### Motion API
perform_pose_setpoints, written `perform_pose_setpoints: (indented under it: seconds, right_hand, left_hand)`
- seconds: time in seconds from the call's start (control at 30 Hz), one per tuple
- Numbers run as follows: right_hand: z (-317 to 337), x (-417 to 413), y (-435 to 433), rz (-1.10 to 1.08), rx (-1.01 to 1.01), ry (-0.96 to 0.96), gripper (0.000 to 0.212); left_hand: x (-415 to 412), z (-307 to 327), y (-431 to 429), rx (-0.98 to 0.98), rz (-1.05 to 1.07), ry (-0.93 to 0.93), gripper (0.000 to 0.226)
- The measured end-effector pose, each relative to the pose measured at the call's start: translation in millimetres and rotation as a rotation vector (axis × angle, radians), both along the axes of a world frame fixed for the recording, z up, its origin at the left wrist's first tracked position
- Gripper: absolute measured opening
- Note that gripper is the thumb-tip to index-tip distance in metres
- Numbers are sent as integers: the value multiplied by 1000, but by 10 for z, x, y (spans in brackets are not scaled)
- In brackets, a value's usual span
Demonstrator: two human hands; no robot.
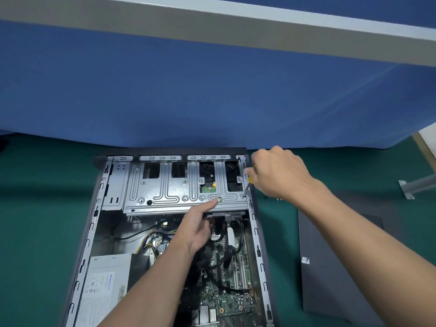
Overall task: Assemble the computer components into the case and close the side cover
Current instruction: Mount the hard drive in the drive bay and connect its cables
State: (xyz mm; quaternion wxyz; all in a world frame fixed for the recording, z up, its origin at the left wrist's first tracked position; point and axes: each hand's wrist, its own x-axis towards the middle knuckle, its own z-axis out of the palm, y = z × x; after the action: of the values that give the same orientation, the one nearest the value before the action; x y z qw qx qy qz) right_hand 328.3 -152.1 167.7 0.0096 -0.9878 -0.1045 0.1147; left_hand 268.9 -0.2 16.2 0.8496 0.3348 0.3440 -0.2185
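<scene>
Slanting below the right hand (pixel 280 173), the screwdriver (pixel 248 184) meets the drive cage (pixel 165 192).

Glowing under bright, even light from overhead. Casting soft, faint shadows on the green mat (pixel 47 208) and deepening inside the case (pixel 94 220). Glinting mildly off the drive cage (pixel 165 192). Bowing the partition rail (pixel 212 27) toward the wide-angle edges. Smearing slightly around the right hand (pixel 280 173) and screwdriver (pixel 250 180).
</scene>
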Motion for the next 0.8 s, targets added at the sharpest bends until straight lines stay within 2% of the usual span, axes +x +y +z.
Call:
perform_pose_setpoints:
  seconds: [0.1, 0.2, 0.27, 0.4, 0.47, 0.53, 0.6, 0.67, 0.8]
  right_hand:
    - [7, 5, -2, -24, -21, 63, 45]
    - [62, 26, -32, 43, -33, 170, 29]
    - [77, 23, -44, 88, -6, 147, 22]
    - [67, -24, -2, 36, -15, 18, 46]
    - [24, -21, -9, 22, -72, 20, 47]
    - [9, -14, -34, 44, -106, 78, 38]
    - [31, -8, -46, 87, -82, 108, 31]
    - [48, -6, -49, 103, -34, 59, 22]
    - [70, -15, -17, 53, -33, -12, 43]
  left_hand:
    - [-5, 1, -9, -4, 2, 3, 69]
    - [-9, 12, -9, -13, -8, 2, 69]
    - [-7, 32, -9, -9, -21, 7, 64]
    - [-11, 73, -10, -39, -13, 22, 39]
    - [-6, 48, -11, -30, -3, 27, 51]
    - [0, 46, -13, -3, 9, 25, 64]
    - [-2, 49, -11, -3, 14, 21, 60]
    - [-7, 69, -12, -13, 9, 26, 47]
    - [0, 65, -3, -12, 16, 35, 58]
